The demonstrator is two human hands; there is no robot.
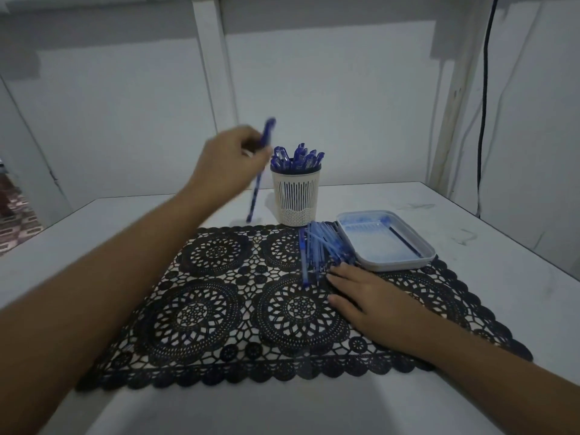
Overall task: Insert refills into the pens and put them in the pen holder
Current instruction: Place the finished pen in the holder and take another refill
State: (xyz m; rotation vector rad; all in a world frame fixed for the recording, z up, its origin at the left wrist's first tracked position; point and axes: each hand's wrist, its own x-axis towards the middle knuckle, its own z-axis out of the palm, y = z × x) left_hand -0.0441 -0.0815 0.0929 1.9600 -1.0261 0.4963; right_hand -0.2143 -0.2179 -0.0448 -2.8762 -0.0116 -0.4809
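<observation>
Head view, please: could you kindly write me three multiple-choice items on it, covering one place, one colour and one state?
1. Where is the pile of loose pens?
A. On the floor. B. On the mat, left of the tray. C. In a drawer.
2. What colour is the wall of the pen holder?
A. White. B. Red. C. Green.
3. What is the left hand doing?
A. Lying flat. B. Hanging empty. C. Gripping a pen.
Answers: B, they lie on lace beside the tray; A, its slatted wall is white; C, its fingers curl round a blue pen.
</observation>
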